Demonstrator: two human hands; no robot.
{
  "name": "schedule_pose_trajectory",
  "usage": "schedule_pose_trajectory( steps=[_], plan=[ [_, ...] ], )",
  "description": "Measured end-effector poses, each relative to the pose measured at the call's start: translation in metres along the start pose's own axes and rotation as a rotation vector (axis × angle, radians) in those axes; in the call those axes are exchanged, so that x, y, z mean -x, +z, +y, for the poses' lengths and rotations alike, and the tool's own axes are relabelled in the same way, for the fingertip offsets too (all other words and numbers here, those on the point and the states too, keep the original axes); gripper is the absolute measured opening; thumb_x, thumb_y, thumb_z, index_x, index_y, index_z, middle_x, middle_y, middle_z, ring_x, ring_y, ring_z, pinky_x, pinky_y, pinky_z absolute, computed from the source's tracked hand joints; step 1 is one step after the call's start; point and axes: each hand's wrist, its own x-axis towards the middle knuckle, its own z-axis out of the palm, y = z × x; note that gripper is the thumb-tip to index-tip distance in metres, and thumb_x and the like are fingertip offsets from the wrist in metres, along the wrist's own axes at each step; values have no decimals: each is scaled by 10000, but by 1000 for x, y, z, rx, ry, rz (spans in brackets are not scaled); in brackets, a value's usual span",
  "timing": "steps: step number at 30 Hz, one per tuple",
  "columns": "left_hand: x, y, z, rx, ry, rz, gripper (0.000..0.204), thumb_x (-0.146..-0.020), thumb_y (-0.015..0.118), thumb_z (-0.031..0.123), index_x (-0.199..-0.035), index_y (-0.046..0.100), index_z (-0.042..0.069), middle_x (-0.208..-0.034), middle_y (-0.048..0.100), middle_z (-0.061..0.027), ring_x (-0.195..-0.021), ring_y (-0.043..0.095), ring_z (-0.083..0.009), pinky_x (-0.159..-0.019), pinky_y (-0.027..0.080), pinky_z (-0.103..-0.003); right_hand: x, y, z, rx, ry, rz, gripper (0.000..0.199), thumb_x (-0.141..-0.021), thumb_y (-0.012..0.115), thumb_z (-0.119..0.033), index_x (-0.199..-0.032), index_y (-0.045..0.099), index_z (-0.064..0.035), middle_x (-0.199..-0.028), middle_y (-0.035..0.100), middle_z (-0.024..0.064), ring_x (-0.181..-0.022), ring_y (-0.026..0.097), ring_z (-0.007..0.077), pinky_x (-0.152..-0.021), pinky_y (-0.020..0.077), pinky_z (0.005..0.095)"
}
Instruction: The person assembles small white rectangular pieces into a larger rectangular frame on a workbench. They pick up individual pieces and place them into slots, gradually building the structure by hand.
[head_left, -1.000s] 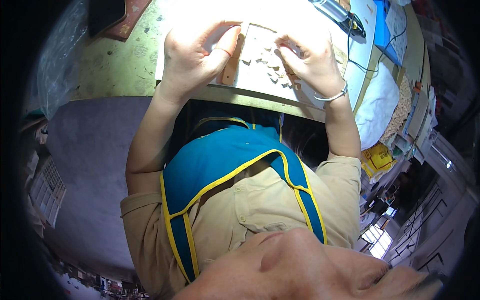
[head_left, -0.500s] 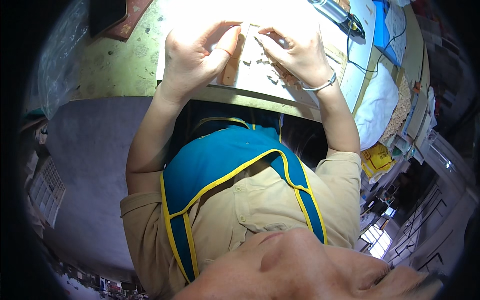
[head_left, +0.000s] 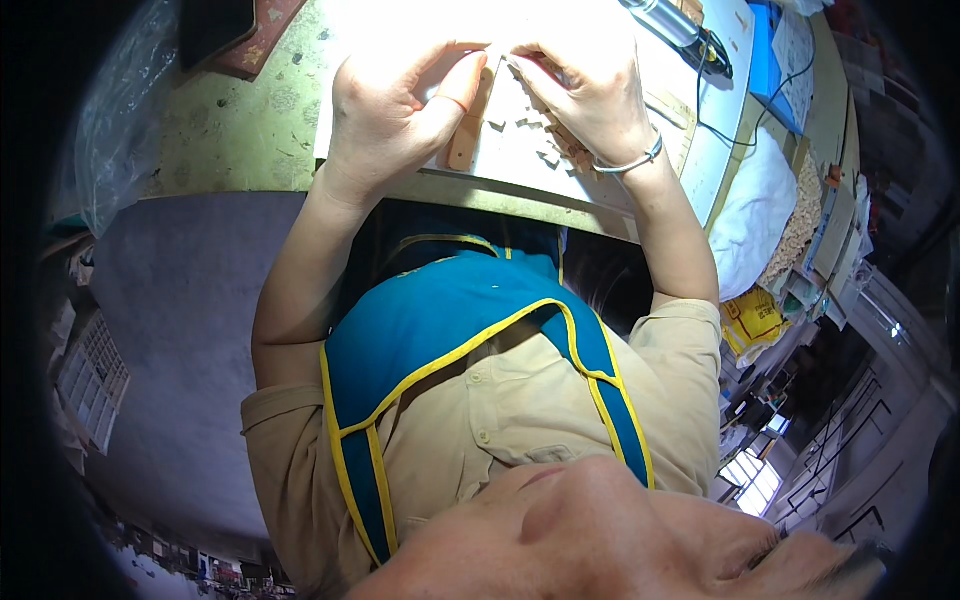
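My left hand (head_left: 395, 115) is curled at the top of the picture, thumb and forefinger drawn together beside a narrow brown wooden strip (head_left: 463, 145). Glare hides what those fingertips hold, if anything. Just to the right, my right hand (head_left: 595, 95) pinches with thumb and forefinger near the left fingertips. Whatever is in that pinch is too small and washed out to name. Small brown wood pieces (head_left: 550, 155) lie scattered on the white board (head_left: 510, 165) beneath my right hand and to the right of the strip.
Beyond my right hand lies a silver and black cylindrical tool (head_left: 670, 25) with a thin black cable. A blue box (head_left: 775, 60) and a white plastic bag (head_left: 755, 215) are at the right. Far left are a dark flat object (head_left: 215, 30) and clear plastic sheeting (head_left: 120, 130).
My right hand has shifted slightly left, bringing its fingertips closer to my left hand's, and its wrist has turned a little. My left hand has stayed nearly still.
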Motion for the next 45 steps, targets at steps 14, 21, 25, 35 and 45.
schedule_pose_trajectory(
  steps=[14,21,25,35,45],
  plan=[
    [2,2,15,-34,-93,22,176,-947,705,8,-1110,744,-44,-974,773,-101,-853,728,-162,-779,593,-278,32,-20,-12,86,-8,-145,169,-928,775,-216,-1058,782,-108,-842,748,52,-643,697,136,-614,547,245],
    [-13,-5,-10,-206,260,23,199,-937,731,124,-1123,788,82,-719,697,-32,-598,636,-95,-551,476,-220,34,-14,-13,69,25,-147,161,-939,763,-193,-1061,773,-89,-809,729,64,-644,698,144,-603,551,253],
    [-10,-4,-12,-227,264,33,204,-930,729,140,-1123,787,111,-564,619,12,-436,546,-55,-431,396,-203,30,-21,-20,75,36,-240,160,-948,750,-177,-1081,765,-90,-819,729,65,-669,712,149,-623,566,263],
    [-11,-7,-9,-210,242,-2,198,-931,730,115,-1118,788,84,-698,677,-22,-581,616,-89,-541,469,-224,33,-16,-18,78,39,-210,137,-957,729,-133,-1083,755,-86,-864,734,71,-697,718,165,-641,577,263],
    [-16,-6,12,-147,215,63,184,-933,725,139,-1099,790,96,-563,629,4,-441,564,-70,-440,423,-218,31,-21,-26,114,-53,-190,160,-916,756,-150,-1068,759,-100,-927,731,84,-690,699,197,-624,543,296]
  ],
)
